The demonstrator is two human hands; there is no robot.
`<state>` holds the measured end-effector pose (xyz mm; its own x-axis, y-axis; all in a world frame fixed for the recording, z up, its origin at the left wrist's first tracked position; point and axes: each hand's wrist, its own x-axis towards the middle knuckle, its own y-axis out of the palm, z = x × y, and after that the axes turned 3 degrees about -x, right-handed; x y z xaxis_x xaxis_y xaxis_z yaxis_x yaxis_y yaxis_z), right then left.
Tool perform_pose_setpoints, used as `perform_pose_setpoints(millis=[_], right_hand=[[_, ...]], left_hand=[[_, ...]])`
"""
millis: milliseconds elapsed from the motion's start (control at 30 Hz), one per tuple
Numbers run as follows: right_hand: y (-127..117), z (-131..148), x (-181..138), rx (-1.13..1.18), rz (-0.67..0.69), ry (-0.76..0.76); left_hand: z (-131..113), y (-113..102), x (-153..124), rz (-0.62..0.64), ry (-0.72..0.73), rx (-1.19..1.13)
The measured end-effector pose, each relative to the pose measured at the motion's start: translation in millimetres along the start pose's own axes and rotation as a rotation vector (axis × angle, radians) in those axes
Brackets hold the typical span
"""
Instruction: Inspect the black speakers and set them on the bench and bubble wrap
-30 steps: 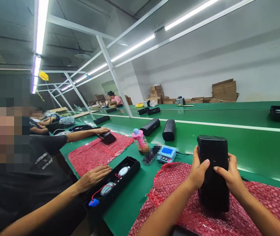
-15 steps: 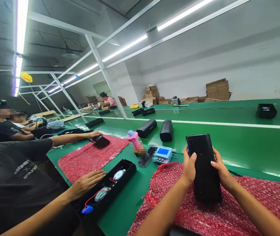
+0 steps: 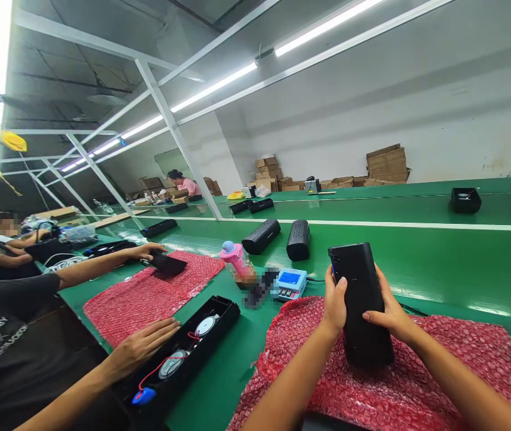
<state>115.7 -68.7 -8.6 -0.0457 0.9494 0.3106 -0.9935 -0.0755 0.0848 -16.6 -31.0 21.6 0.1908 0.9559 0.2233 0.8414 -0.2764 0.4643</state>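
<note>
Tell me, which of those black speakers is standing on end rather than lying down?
The speaker held between the left hand and right hand, upright on the red bubble wrap. The two speakers behind it lie flat on the belt.

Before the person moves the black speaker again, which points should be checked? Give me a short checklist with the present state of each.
1. Left hand grips the black speaker on its side: ok.
2. Right hand grips the other side: ok.
3. Speaker upright, lower end on the red bubble wrap: ok.
4. Blue tester stands apart from the speaker: ok.
5. Co-worker's hand rests at the open speaker shell, away from the wrap: ok.
6. Speaker's front face condition: cannot tell.
</note>
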Motion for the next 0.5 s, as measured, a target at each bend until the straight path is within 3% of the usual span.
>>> perform_pose_setpoints(millis=[500], right_hand=[[1, 3, 0, -0.006, 0.019, 0.011]], left_hand=[[-11, 2, -5, 0.078, -0.056, -0.047]])
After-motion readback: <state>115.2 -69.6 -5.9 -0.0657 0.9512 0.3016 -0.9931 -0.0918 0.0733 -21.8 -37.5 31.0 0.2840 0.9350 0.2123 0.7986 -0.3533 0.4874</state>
